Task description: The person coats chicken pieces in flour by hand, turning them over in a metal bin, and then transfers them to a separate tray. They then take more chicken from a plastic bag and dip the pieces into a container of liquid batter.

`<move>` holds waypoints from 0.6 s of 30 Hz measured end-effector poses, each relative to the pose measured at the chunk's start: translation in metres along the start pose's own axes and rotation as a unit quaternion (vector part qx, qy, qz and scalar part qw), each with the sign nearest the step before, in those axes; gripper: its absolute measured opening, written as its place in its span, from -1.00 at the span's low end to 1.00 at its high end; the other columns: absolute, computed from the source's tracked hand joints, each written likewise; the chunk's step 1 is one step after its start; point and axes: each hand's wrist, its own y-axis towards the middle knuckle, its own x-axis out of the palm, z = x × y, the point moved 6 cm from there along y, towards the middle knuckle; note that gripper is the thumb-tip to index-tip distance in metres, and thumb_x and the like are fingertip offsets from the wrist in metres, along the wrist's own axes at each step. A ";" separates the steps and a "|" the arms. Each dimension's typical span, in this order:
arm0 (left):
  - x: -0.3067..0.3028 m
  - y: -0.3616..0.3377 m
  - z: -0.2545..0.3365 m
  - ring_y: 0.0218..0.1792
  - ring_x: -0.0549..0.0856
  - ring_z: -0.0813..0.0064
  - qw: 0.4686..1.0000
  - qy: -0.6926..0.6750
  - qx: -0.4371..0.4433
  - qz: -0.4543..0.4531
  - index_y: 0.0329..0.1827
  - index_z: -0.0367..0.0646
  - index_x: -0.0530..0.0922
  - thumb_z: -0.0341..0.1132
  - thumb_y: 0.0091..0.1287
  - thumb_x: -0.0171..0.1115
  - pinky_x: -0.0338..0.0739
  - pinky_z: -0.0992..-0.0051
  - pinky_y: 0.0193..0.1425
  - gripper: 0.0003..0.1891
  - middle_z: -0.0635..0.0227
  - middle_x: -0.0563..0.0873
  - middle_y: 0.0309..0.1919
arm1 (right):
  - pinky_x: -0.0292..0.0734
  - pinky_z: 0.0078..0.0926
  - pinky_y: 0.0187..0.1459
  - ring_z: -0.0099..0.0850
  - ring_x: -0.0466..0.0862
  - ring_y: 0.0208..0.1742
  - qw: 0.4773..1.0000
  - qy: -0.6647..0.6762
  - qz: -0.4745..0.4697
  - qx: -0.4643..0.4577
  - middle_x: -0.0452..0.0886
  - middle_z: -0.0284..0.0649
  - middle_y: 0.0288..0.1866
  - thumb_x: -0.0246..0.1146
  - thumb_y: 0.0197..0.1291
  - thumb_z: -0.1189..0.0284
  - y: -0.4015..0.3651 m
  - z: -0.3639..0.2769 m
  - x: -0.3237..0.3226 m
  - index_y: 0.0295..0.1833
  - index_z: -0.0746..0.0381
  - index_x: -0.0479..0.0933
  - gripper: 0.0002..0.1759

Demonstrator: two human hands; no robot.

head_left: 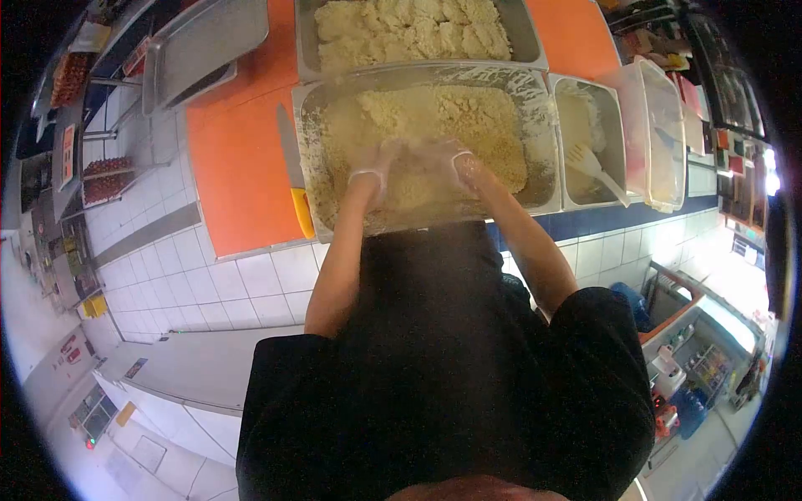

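Note:
My left hand point(376, 166) and my right hand point(447, 163) are close together inside a metal tray point(547, 159) of pale yellow crumbly coating point(493, 125). Both look whitened or thinly gloved, with a white band at each wrist. Haze or smear blurs the fingers, so whether they hold anything is hidden. Coated pieces point(413, 29) lie in rows in a second metal tray point(535, 42) beyond. Right of the main tray, a smaller metal pan point(614, 125) holds pale liquid and a light slotted spatula point(589, 160).
A knife with a yellow handle point(302, 213) lies along the tray's left side on the orange surface point(234, 167). Metal sheet trays point(209, 50) are at the upper left. A translucent plastic bin point(660, 134) stands at the right. Egg cartons point(109, 179) sit on a rack at the left.

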 end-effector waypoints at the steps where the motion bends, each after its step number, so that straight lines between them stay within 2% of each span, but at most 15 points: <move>1: -0.005 0.013 -0.016 0.36 0.42 0.21 1.000 0.001 0.000 -0.001 0.52 -0.26 0.13 0.19 0.40 0.05 0.26 0.33 0.39 -0.17 -0.03 0.42 0.37 | 0.61 -0.36 -0.09 -0.31 0.65 -0.07 0.991 -0.014 -0.041 -0.126 0.63 -0.16 0.07 0.23 0.32 0.18 0.028 0.033 -0.006 0.20 0.31 0.51 -0.51; 2: -0.014 0.036 -0.027 0.31 0.47 0.17 0.977 0.144 0.159 0.018 0.48 -0.26 0.21 0.18 0.38 0.08 0.30 0.32 0.36 -0.21 -0.02 0.47 0.32 | 0.61 -0.39 -0.11 -0.32 0.64 -0.08 0.964 -0.029 -0.081 -0.251 0.64 -0.17 0.05 0.25 0.31 0.17 0.038 0.044 -0.008 0.19 0.31 0.51 -0.50; 3: -0.013 0.042 -0.027 0.26 0.52 0.13 0.907 0.279 0.313 0.035 0.43 -0.25 0.29 0.16 0.37 0.12 0.33 0.32 0.34 -0.24 -0.01 0.51 0.28 | 0.61 -0.39 -0.11 -0.32 0.64 -0.08 0.964 -0.029 -0.079 -0.252 0.64 -0.17 0.05 0.25 0.31 0.17 0.025 0.023 -0.005 0.19 0.31 0.51 -0.50; 5: -0.020 0.032 -0.002 0.24 0.54 0.07 0.906 0.281 0.303 0.086 0.37 -0.26 0.36 0.12 0.36 0.14 0.35 0.27 0.33 -0.30 -0.03 0.53 0.26 | 0.61 -0.41 -0.11 -0.37 0.65 -0.13 0.982 0.163 -0.032 -0.092 0.64 -0.14 -0.01 0.30 0.26 0.12 -0.009 -0.023 0.000 0.19 0.31 0.51 -0.44; 6: -0.026 0.021 0.016 0.21 0.56 0.02 0.903 0.282 0.292 0.138 0.31 -0.27 0.43 0.08 0.35 0.16 0.38 0.23 0.32 -0.35 -0.04 0.54 0.24 | 0.61 -0.41 -0.11 -0.37 0.65 -0.13 0.982 0.165 -0.031 -0.090 0.64 -0.14 -0.01 0.30 0.26 0.12 -0.002 -0.018 -0.003 0.19 0.31 0.51 -0.44; 7: -0.026 0.012 0.035 0.21 0.56 0.02 0.904 0.282 0.290 0.136 0.31 -0.27 0.43 0.08 0.35 0.16 0.38 0.23 0.32 -0.35 -0.04 0.54 0.24 | 0.60 -0.42 -0.14 -0.38 0.65 -0.16 0.984 -0.005 0.057 -0.167 0.65 -0.13 -0.04 0.30 0.24 0.14 0.009 -0.019 -0.017 0.16 0.30 0.53 -0.48; 8: -0.032 0.005 0.047 0.19 0.56 -0.03 0.897 0.344 0.209 0.186 0.27 -0.28 0.45 0.01 0.36 0.15 0.37 0.19 0.33 -0.41 -0.08 0.53 0.23 | 0.59 -0.43 -0.17 -0.40 0.65 -0.18 0.945 -0.175 0.142 -0.235 0.65 -0.12 -0.07 0.30 0.23 0.16 0.013 -0.024 -0.027 0.12 0.29 0.55 -0.51; 9: -0.038 0.001 0.050 0.18 0.56 -0.08 0.877 0.401 0.126 0.233 0.24 -0.29 0.47 -0.06 0.36 0.13 0.37 0.16 0.33 -0.47 -0.11 0.52 0.23 | 0.59 -0.43 -0.17 -0.40 0.65 -0.18 0.946 -0.175 0.143 -0.233 0.65 -0.12 -0.07 0.30 0.23 0.16 0.017 -0.023 -0.029 0.12 0.29 0.55 -0.51; 10: -0.042 0.016 0.033 0.18 0.56 -0.08 0.877 0.401 0.127 0.232 0.24 -0.29 0.47 -0.06 0.36 0.13 0.37 0.16 0.33 -0.47 -0.11 0.52 0.23 | 0.58 -0.41 -0.16 -0.41 0.64 -0.18 0.885 -0.410 0.144 -0.170 0.65 -0.12 -0.08 0.29 0.22 0.18 0.023 -0.019 -0.027 0.10 0.29 0.55 -0.54; 11: -0.029 0.038 0.010 0.18 0.56 -0.08 0.807 0.558 0.170 0.090 0.21 -0.30 0.49 -0.11 0.35 0.12 0.37 0.13 0.33 -0.51 -0.13 0.53 0.21 | 0.56 -0.38 -0.16 -0.41 0.64 -0.18 0.768 -0.619 0.135 -0.095 0.65 -0.12 -0.09 0.28 0.22 0.19 0.027 -0.014 -0.026 0.07 0.28 0.56 -0.57; 12: -0.016 0.051 -0.009 0.18 0.56 -0.09 0.694 0.687 0.206 -0.054 0.18 -0.31 0.52 -0.17 0.33 0.10 0.37 0.11 0.33 -0.54 -0.14 0.54 0.19 | 0.56 -0.38 -0.15 -0.40 0.63 -0.16 0.743 -0.649 0.122 -0.110 0.65 -0.12 -0.08 0.28 0.22 0.20 0.023 -0.009 -0.021 0.07 0.28 0.56 -0.57; 14: -0.016 0.005 -0.015 0.16 0.58 -0.09 0.788 0.577 0.212 -0.038 0.10 -0.29 0.59 -0.25 0.24 0.13 0.42 0.08 0.28 -0.58 -0.14 0.61 0.09 | 0.55 -0.37 -0.12 -0.39 0.63 -0.14 0.763 -0.629 0.037 -0.146 0.64 -0.12 -0.07 0.26 0.22 0.22 0.010 0.012 -0.005 0.07 0.28 0.56 -0.59; 16: -0.004 0.013 -0.058 0.09 0.63 -0.05 0.771 0.579 0.253 0.075 -0.02 -0.31 0.65 -0.29 0.16 0.14 0.49 0.12 0.20 -0.62 -0.14 0.67 -0.04 | 0.55 -0.36 -0.08 -0.37 0.62 -0.12 0.768 -0.620 -0.069 -0.143 0.64 -0.11 -0.06 0.25 0.22 0.25 -0.005 0.030 0.017 0.07 0.28 0.55 -0.60; 17: 0.002 0.010 -0.048 0.09 0.63 -0.05 0.771 0.580 0.253 0.075 -0.02 -0.31 0.65 -0.29 0.16 0.14 0.49 0.12 0.20 -0.62 -0.14 0.67 -0.04 | 0.54 -0.36 -0.07 -0.37 0.62 -0.11 0.764 -0.621 -0.111 -0.135 0.64 -0.11 -0.06 0.25 0.22 0.26 -0.011 0.037 0.027 0.07 0.28 0.55 -0.60; 18: 0.013 0.002 -0.039 0.06 0.65 -0.05 0.778 0.592 0.209 -0.014 -0.02 -0.31 0.65 -0.29 0.18 0.11 0.50 0.15 0.18 -0.63 -0.14 0.68 -0.05 | 0.54 -0.35 -0.05 -0.36 0.62 -0.10 0.759 -0.623 -0.143 -0.126 0.64 -0.11 -0.05 0.24 0.23 0.27 -0.012 0.043 0.037 0.07 0.28 0.55 -0.61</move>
